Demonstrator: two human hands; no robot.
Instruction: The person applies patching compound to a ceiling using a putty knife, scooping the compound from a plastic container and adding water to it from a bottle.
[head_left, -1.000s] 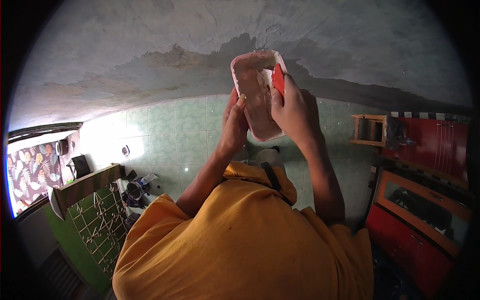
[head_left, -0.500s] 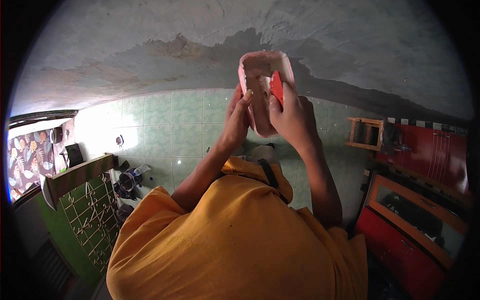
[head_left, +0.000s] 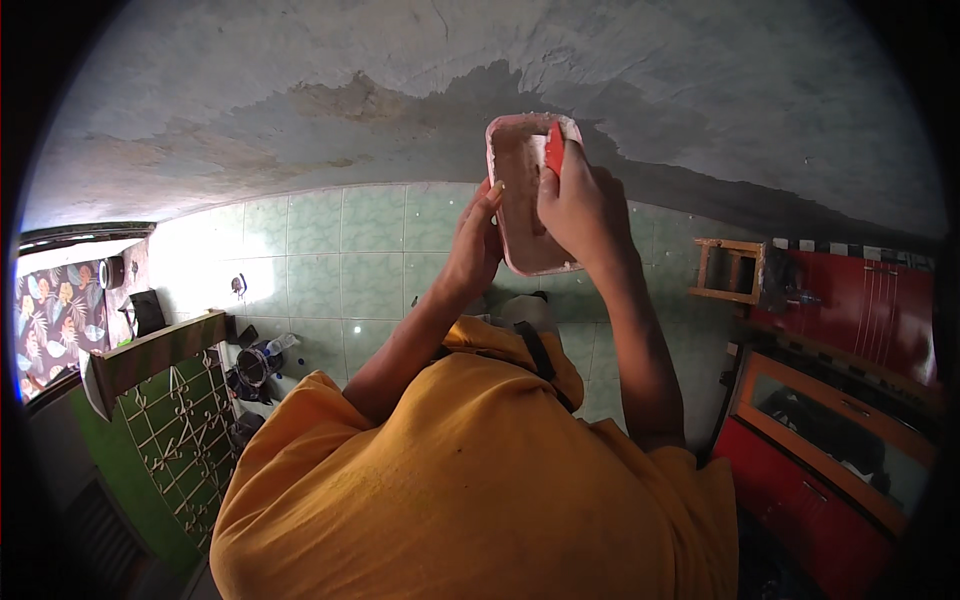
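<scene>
A pink rectangular tub with rounded corners is held up in front of the wall. Inside it lies a brownish-grey paste, and whitish residue crusts the rim. My left hand grips the tub's left side, its thumb over the rim. In my right hand is a red-handled scraper, its pale blade down in the tub by the paste. Part of the blade and the tub's right side are hidden by that hand.
Beyond the tub stands a grey wall with darker and flaking patches. Green tiles cover the floor. A wooden stool and red cabinets stand right. At left are a metal grille and a bucket-like container beside a plastic bottle.
The scraper has shifted toward the tub's far end, its handle now more upright. The tub has moved slightly right and tilted so more of its inside shows.
</scene>
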